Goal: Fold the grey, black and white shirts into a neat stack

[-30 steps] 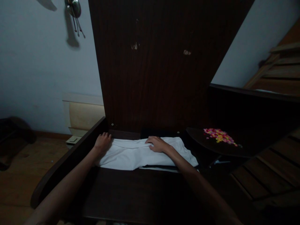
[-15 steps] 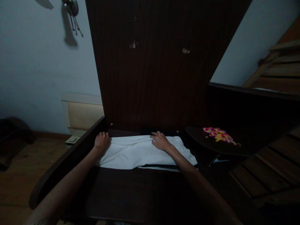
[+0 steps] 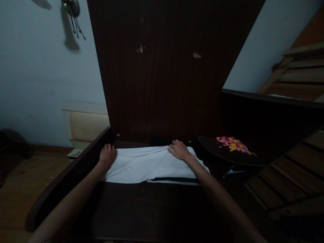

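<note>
A folded white cloth (image 3: 141, 165) lies lengthwise across the dark wooden seat (image 3: 131, 206), with shallow creases along its upper edge. Dark material (image 3: 174, 180) shows beneath its front edge. My left hand (image 3: 108, 157) is closed over the cloth's left end, fingers bent and the tips partly hidden. Toward the right end, my right hand (image 3: 179, 150) rests on the upper edge with its fingers apart, palm down. Both forearms reach in from the bottom of the head view.
A tall dark wooden panel (image 3: 162, 77) rises behind the seat. On the left runs a curved side board (image 3: 65, 182). To the right, a dark shelf (image 3: 210, 143) carries a pile of small pink and yellow pieces (image 3: 234, 144). Wooden slats (image 3: 298, 165) stand farther right.
My right hand has slid a little to the right along the cloth's upper edge. My left hand stays at the left end. The view has shifted slightly.
</note>
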